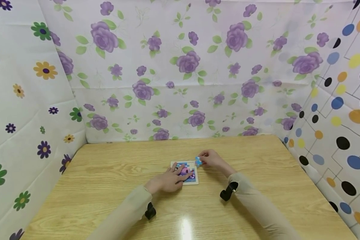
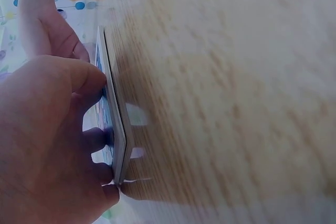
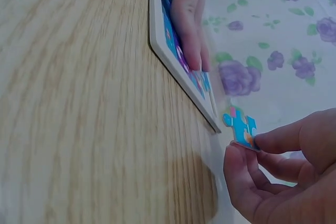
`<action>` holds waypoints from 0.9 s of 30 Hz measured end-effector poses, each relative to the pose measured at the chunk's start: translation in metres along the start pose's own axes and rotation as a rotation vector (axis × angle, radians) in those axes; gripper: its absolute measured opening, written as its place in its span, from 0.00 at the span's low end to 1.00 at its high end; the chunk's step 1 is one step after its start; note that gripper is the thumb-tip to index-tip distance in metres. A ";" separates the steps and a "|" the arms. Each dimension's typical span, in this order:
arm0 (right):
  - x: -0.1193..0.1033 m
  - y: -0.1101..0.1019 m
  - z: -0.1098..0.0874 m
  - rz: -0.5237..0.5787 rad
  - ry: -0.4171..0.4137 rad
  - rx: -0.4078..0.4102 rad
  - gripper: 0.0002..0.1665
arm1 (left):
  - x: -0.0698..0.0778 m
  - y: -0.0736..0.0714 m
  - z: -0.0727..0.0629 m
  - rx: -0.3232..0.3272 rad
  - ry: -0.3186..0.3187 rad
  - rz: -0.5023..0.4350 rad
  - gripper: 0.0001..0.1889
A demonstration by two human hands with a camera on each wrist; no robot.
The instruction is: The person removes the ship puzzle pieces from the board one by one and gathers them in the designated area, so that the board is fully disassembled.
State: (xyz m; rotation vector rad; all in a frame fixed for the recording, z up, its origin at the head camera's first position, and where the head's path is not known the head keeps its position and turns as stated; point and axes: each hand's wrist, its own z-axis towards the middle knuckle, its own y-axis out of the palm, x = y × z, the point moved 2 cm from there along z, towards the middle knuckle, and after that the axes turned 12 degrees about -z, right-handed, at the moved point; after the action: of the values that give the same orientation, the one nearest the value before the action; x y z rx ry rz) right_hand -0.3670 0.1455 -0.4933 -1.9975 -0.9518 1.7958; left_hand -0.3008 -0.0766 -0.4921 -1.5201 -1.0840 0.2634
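Observation:
A jigsaw puzzle board (image 1: 196, 179) with a white frame and a colourful picture lies flat on the table. My left hand (image 1: 169, 180) rests on it, fingers spread across the picture. From the left wrist view, the fingertips touch the near side of the board (image 2: 116, 124). My right hand (image 1: 211, 158) pinches a blue puzzle piece (image 3: 240, 128) between thumb and fingers, just off the board's far right corner. Pink and orange patches show on that piece, and its knobs point away from the fingers. Part of the picture is hidden beneath the left hand.
The wooden table (image 1: 114, 166) spreads out around the board. A flowered cloth (image 1: 186, 66) hangs behind its far edge, with a dotted cloth (image 1: 333, 126) at the right and another flowered cloth (image 1: 24, 116) at the left. Each wrist carries a black camera mount.

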 end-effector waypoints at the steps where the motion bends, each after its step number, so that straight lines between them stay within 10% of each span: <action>1: 0.001 -0.002 0.000 0.003 -0.001 -0.004 0.13 | 0.000 0.000 0.000 0.000 0.001 0.001 0.27; 27: 0.017 -0.018 -0.001 -0.171 -0.021 0.078 0.10 | -0.002 0.001 -0.002 0.001 0.036 -0.006 0.28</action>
State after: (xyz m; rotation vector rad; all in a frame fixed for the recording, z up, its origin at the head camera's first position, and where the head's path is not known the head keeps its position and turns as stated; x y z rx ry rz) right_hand -0.3707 0.1697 -0.4948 -1.7962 -1.0105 1.7361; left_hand -0.3003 -0.0799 -0.4929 -1.5154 -1.0595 0.2310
